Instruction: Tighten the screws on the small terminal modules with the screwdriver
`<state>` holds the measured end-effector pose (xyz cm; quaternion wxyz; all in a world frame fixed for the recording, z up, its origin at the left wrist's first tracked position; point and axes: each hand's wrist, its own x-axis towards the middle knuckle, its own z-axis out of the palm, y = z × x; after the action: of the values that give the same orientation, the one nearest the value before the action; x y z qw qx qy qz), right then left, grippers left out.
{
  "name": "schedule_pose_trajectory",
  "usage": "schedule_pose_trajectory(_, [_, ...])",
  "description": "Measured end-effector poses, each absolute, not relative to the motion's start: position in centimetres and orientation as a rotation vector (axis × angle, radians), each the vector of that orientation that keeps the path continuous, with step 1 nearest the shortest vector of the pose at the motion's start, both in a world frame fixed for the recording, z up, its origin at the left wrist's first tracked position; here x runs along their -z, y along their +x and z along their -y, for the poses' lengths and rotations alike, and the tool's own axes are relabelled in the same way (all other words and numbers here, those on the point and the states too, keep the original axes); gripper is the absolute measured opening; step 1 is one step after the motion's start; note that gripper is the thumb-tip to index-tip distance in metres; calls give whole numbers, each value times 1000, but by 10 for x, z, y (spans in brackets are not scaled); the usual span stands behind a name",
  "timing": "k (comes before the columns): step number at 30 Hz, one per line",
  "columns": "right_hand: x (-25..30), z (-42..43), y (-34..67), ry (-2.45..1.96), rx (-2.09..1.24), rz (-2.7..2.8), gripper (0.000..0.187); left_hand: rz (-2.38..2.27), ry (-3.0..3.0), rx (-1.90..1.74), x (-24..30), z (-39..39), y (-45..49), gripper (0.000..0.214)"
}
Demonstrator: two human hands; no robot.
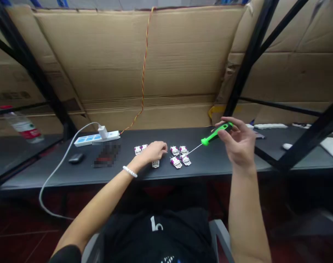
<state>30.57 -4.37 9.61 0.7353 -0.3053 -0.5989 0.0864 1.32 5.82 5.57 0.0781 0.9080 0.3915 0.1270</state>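
Note:
In my right hand is a green and black screwdriver, pinched at the handle and tilted so its thin shaft runs down to the left. The shaft's end lies over a group of several small white and purple parts on the dark table; whether it touches one I cannot tell. My left hand rests low over the table, fingers curled, among more such parts. One white part shows just below that hand and others sit to its left. What its fingers hold, if anything, is hidden.
A white power strip with a plugged-in charger and a cable lies at the back left, near a dark mouse-like object. A bottle stands far left. Black metal frame bars flank the table, with cardboard behind.

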Motion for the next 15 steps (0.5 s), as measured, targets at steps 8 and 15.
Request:
schedule_pose_trajectory(8, [-97, 44, 301, -696, -193, 1318, 42, -1021, 2693, -587, -51, -19, -42, 17])
schedule_pose_trajectory(15, [-98, 45, 294, -657, -201, 1360, 39, -958, 2818, -561, -39, -9, -46, 19])
